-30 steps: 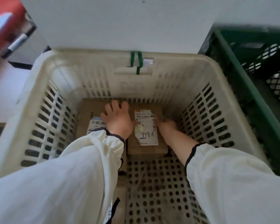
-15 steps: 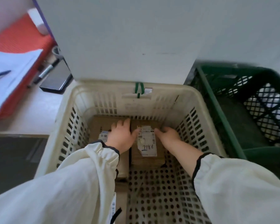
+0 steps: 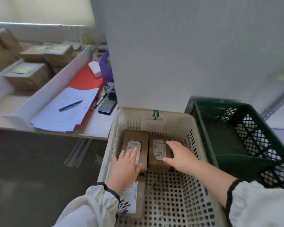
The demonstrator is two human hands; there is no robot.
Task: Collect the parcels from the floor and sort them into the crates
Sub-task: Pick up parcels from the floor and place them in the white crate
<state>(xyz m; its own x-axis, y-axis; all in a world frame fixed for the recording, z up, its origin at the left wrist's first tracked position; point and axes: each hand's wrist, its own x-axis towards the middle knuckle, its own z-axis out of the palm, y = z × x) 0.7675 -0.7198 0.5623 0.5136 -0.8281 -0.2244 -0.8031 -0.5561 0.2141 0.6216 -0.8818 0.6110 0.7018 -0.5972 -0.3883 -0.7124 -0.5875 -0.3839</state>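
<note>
We are holding our left grip (image 3: 126, 166) over the left parcel (image 3: 134, 136), right grip (image 3: 179, 156) over the right parcel (image 3: 154, 164), both unclenched, in the crate (image 3: 195, 128).

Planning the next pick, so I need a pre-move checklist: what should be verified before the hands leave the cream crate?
1. Free left hand: ok, fingers straight over the left parcel.
2. Free right hand: ok, open over the right parcel.
3. Parcels flat: ok, those two side by side, third parcel nearer.
4. Room in cream crate: ok, bare perforated base at right.
5. Reachable green crate: ok, alongside.
6. More parcels on the floor: cannot tell.
</note>
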